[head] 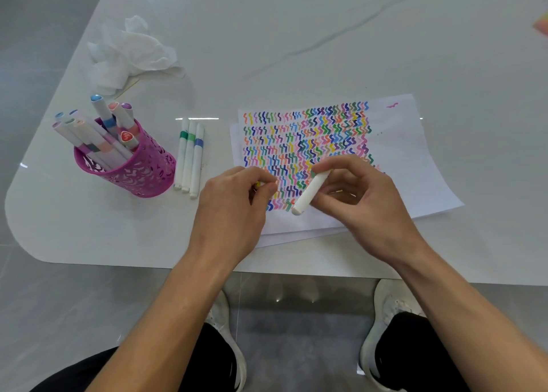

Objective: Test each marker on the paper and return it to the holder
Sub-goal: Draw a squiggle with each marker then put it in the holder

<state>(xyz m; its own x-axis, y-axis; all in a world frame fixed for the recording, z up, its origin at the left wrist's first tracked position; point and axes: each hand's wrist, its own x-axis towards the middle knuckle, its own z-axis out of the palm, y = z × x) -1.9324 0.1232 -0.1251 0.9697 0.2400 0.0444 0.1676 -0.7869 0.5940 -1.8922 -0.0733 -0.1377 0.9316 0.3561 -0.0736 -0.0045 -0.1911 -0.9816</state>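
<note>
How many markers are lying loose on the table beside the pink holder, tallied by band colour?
Dark green-banded marker: 1
Light green-banded marker: 1
Blue-banded marker: 1
Total: 3

The person has bare forearms [166,308], black trousers [415,356] and white knit trainers [385,311].
</note>
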